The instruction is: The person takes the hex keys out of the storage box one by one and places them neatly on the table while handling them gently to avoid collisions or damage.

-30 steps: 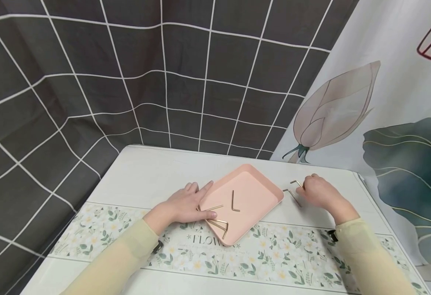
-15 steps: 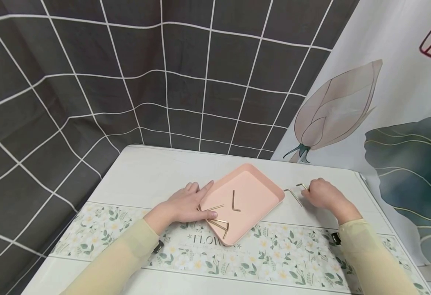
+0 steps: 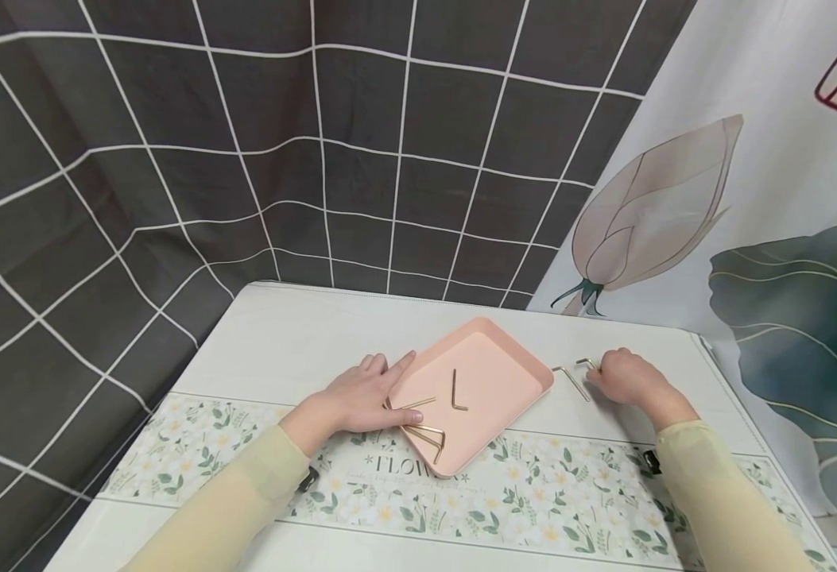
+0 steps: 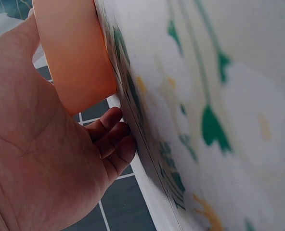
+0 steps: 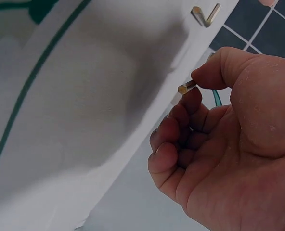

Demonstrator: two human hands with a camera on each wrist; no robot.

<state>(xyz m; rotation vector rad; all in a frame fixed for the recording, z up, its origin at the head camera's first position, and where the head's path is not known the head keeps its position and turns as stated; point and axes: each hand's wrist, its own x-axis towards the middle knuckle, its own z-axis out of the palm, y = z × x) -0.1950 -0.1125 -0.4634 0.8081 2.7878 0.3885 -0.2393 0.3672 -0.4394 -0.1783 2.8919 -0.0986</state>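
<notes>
My left hand (image 3: 364,397) rests spread at the left corner of a shallow pink tray (image 3: 504,349), thumb reaching over the rim and index finger along the edge. Beneath the palm, the other fingers hang loosely curled beside the tray wall (image 4: 75,53). Inside the tray lies a dark L-shaped hex key (image 3: 454,389), with more brass-coloured hex keys (image 3: 428,433) partly under my left thumb. Right of the tray, my right hand (image 3: 625,377) pinches a hex key (image 5: 186,88) between thumb and index finger, its six-sided end showing. Another hex key (image 3: 574,384) lies between that hand and the tray.
Everything stands on a white table covering (image 3: 304,326) with a floral band (image 3: 532,492) across it. A dark grid-patterned curtain (image 3: 361,175) hangs behind the table's back edge, and a white flower-print curtain (image 3: 769,183) hangs at the right.
My right hand has shifted slightly right and toward me with its hex key, widening the gap from the tray. The left hand and the tray stay in place.
</notes>
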